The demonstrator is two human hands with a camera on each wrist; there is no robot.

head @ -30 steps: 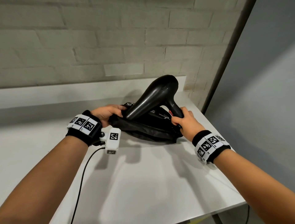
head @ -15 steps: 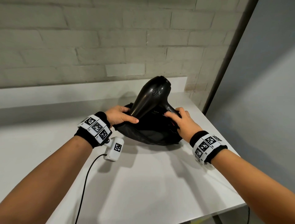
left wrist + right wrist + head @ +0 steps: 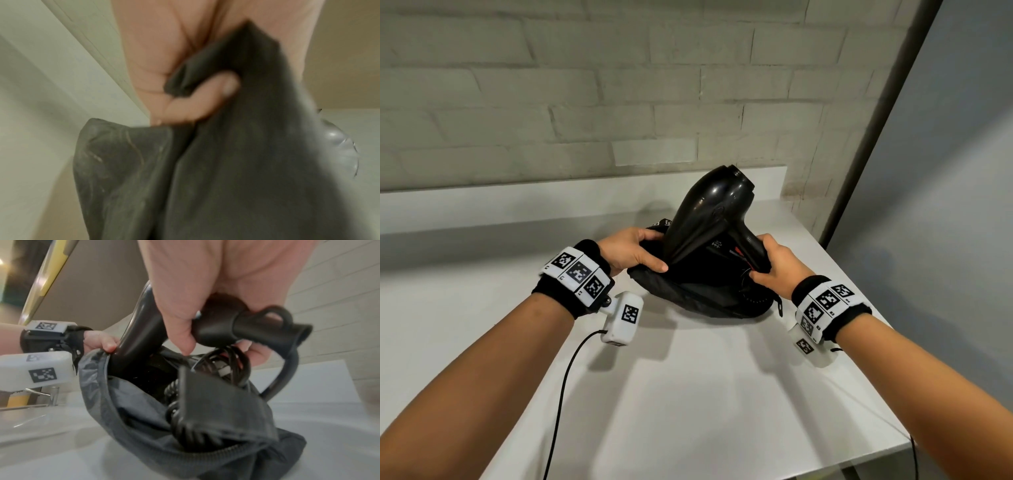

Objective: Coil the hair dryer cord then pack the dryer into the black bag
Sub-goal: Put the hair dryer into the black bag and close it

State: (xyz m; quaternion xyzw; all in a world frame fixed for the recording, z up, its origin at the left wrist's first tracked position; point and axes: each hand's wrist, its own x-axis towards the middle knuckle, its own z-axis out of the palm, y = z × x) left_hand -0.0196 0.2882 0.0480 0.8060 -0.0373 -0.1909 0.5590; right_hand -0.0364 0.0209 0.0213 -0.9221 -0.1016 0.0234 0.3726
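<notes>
A glossy black hair dryer [image 3: 709, 212] stands nozzle-down in the open mouth of the black bag [image 3: 698, 301] on the white counter. My left hand [image 3: 635, 251] pinches the bag's left rim [image 3: 205, 78], fabric bunched between thumb and fingers. My right hand [image 3: 770, 263] grips the dryer's handle [image 3: 216, 327] near its cord end. The coiled black cord [image 3: 232, 366] lies bundled just inside the bag [image 3: 205, 426], under the handle. The dryer's rear end sticks up above the bag.
The white counter [image 3: 705, 394] ends at a near edge and a right edge by my right arm. A brick wall [image 3: 619, 85] and low white ledge run behind the bag. A dark post [image 3: 876, 120] rises at the right. Thin sensor cables [image 3: 561, 394] hang from my wrists.
The dryer has tipped more upright with its rear end higher. My right hand has gone from lying over the handle to gripping it, and my left hand holds the bag's rim wider.
</notes>
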